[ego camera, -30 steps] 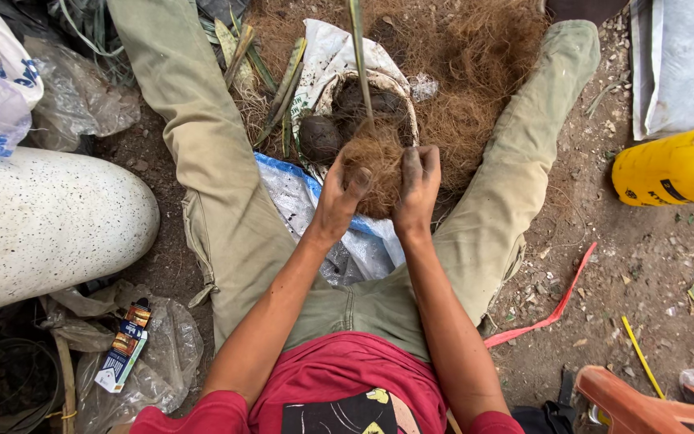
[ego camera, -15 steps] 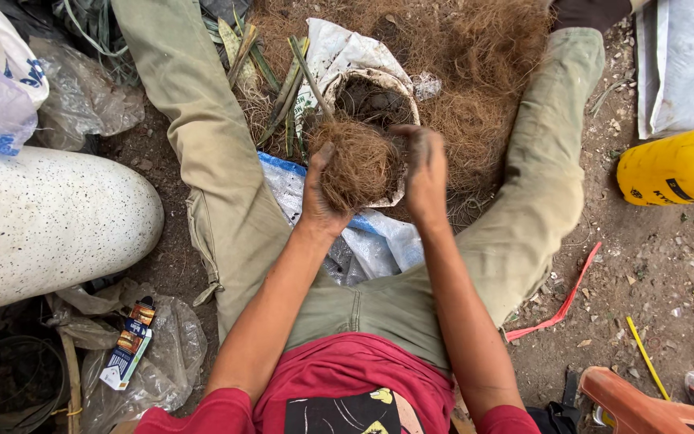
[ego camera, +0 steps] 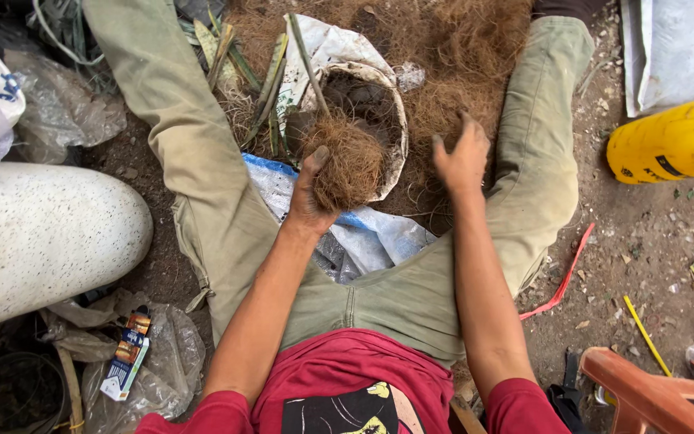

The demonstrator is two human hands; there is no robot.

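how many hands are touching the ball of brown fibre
1. The left hand grips the fibre ball over the white sack; the right hand is open, off to its right, apart from it.

My left hand (ego camera: 308, 197) grips a shaggy brown clump of coconut fibre (ego camera: 353, 165), held up over the open white sack (ego camera: 379, 96) between my legs.

My left hand (ego camera: 308, 195) grips a brown fibre clump (ego camera: 351, 163); my trousers (ego camera: 202, 161) are olive-khaki, my shirt (ego camera: 339, 378) red with a black-and-yellow print. White sack (ego camera: 339, 52), speckled white slab (ego camera: 38, 233), yellow container (ego camera: 672, 141), red strip (ego camera: 564, 273), orange chair leg (ego camera: 644, 394).
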